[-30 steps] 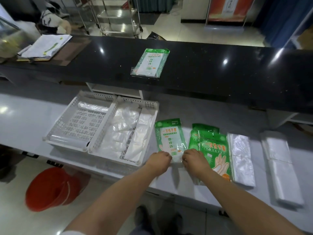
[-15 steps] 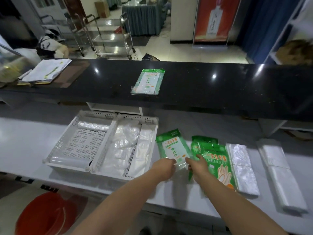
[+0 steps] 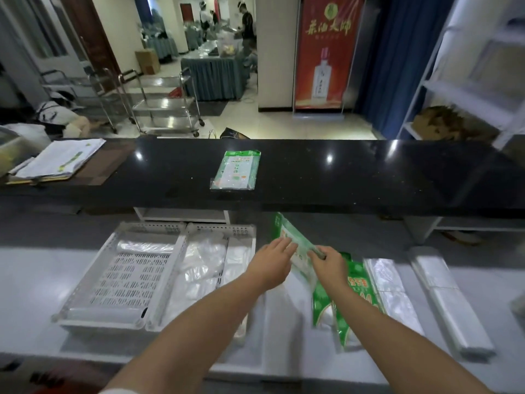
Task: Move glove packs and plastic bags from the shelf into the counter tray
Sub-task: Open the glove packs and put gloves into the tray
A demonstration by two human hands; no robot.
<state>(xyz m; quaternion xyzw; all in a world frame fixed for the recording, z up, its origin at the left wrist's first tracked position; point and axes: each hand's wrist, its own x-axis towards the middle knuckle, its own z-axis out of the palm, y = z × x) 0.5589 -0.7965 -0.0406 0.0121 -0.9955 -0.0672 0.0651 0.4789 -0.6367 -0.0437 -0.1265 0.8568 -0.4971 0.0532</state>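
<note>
A green and clear glove pack (image 3: 287,233) is tilted up off the white shelf. My right hand (image 3: 328,264) pinches its near right edge and my left hand (image 3: 272,264) touches its left side with straight fingers. More green glove packs (image 3: 356,294) lie on the shelf below my right wrist. The white two-part tray (image 3: 184,237) sits to the left, its right part filled with clear plastic bags (image 3: 204,265). Another glove pack (image 3: 237,170) lies on the black counter (image 3: 369,177).
Two stacks of clear plastic bags (image 3: 392,294) (image 3: 451,300) lie right of the green packs. Papers (image 3: 59,160) sit at the counter's left end. Steel carts (image 3: 167,109) and a red banner (image 3: 326,49) stand beyond the counter.
The glove pack that lay flat on the shelf has been lifted and tilted upward in my hands. The view has risen, showing more of the room beyond the counter.
</note>
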